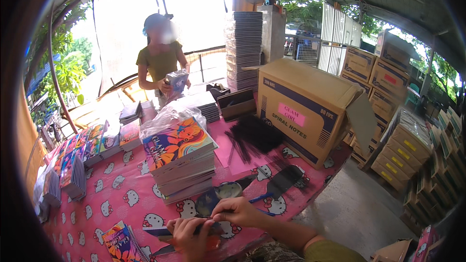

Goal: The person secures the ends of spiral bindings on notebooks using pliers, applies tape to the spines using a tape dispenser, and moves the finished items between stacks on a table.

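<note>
Near the table's front edge, my left hand is closed around a thin notebook, seen nearly edge-on. My right hand pinches at the notebook's edge beside the left fingertips; what lies between its fingers is too small to make out. An orange object shows just below the hands. To the left lies a spiral notebook with a colourful cover. Beyond my hands rises a tall stack of notebooks, topped by a bright illustrated cover. A round container sits just past my right hand.
Black spiral coils lie beside a large cardboard box. A dark flat tool with a blue handle is right of my hands. Notebook piles line the left. Across the table, a person holds a wrapped package.
</note>
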Demonstrator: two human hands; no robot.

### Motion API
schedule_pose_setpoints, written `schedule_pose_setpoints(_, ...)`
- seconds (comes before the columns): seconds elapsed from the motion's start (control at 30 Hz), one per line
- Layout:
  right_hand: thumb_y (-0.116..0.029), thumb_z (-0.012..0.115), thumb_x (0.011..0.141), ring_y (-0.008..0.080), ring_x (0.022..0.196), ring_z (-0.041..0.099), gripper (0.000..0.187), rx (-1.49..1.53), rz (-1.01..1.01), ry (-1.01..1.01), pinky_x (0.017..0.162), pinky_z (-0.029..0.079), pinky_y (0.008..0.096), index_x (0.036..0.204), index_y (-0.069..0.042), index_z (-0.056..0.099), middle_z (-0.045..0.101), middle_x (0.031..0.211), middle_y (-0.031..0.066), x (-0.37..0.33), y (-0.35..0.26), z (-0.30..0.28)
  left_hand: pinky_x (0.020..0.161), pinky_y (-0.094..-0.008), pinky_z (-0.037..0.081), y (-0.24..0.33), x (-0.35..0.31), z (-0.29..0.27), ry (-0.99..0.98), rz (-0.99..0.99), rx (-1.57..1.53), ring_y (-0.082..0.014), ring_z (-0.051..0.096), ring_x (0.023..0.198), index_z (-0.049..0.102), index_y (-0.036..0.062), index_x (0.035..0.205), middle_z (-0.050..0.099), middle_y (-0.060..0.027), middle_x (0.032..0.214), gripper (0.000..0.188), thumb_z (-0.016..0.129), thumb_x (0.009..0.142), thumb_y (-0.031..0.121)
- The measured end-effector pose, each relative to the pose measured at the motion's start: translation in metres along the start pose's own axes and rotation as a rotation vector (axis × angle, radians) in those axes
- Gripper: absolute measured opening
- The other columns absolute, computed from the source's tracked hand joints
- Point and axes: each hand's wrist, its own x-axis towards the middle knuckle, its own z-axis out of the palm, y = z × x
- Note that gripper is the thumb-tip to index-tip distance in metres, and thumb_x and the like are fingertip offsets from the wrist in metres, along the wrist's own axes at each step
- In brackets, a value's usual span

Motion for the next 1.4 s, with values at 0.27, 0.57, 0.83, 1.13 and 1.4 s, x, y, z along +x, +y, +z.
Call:
schedule_pose_setpoints(0.27,-0.018,0.071,0.083,0.0194,0.074,0.062,0.023,-0.345,-0.262,-0.041,0.067,0.048,0.0305,0.103,-0.006,0.069,0.061,0.088,0.0077,-0.008,-0.009,-0.013,0.076,-0.0321,0.035,-0.004,-0.002,0.003,-0.036,0.023,-0.016,-0.0202,0.058,0.067,0.067,0.0075,0.076,0.066,-0.0036,0.071,0.017,0.080,0.066,0.013)
schedule_pose_setpoints(0.57,-0.019,0.070,0.082,0.0282,0.080,0.062,0.024,-0.680,-0.207,0.068,0.062,0.050,0.0358,0.102,-0.008,0.061,0.058,0.086,0.0086,-0.015,-0.028,0.009,0.099,-0.0405,0.030,-0.005,0.002,-0.023,-0.181,-0.021,0.151,-0.0217,0.061,0.088,0.070,0.0087,0.082,0.069,-0.0039,0.091,0.018,0.077,0.066,0.014)
schedule_pose_setpoints(0.83,-0.013,0.068,0.080,0.0323,0.075,0.062,0.015,-0.662,-0.221,-0.066,0.065,0.050,0.0400,0.093,-0.006,0.065,0.062,0.086,0.0099,-0.010,-0.024,0.005,0.096,-0.0411,0.030,-0.015,-0.008,-0.026,-0.194,-0.035,0.085,-0.0179,0.060,0.078,0.072,0.0117,0.080,0.069,-0.0007,0.079,0.017,0.080,0.065,0.018)
schedule_pose_setpoints(1.13,-0.018,0.068,0.074,0.0345,0.091,0.063,0.047,-1.168,0.150,-0.318,0.076,0.051,0.0431,0.117,-0.004,0.055,0.063,0.088,0.0180,0.041,0.087,-0.064,0.090,-0.0388,0.033,-0.017,-0.005,-0.018,-0.089,-0.080,0.006,-0.0180,0.060,0.076,0.064,0.0115,0.080,0.065,-0.0001,0.075,0.033,0.086,0.059,0.023)
schedule_pose_setpoints(1.4,-0.012,0.072,0.075,0.0220,0.077,0.064,0.027,-0.183,0.107,-0.173,0.072,0.052,0.0346,0.098,0.000,0.065,0.066,0.082,0.0086,0.035,0.037,-0.045,0.089,-0.0394,0.035,-0.030,-0.011,-0.019,-0.109,-0.037,0.007,-0.0176,0.060,0.073,0.060,0.0134,0.074,0.064,0.0009,0.074,0.034,0.086,0.057,0.028)
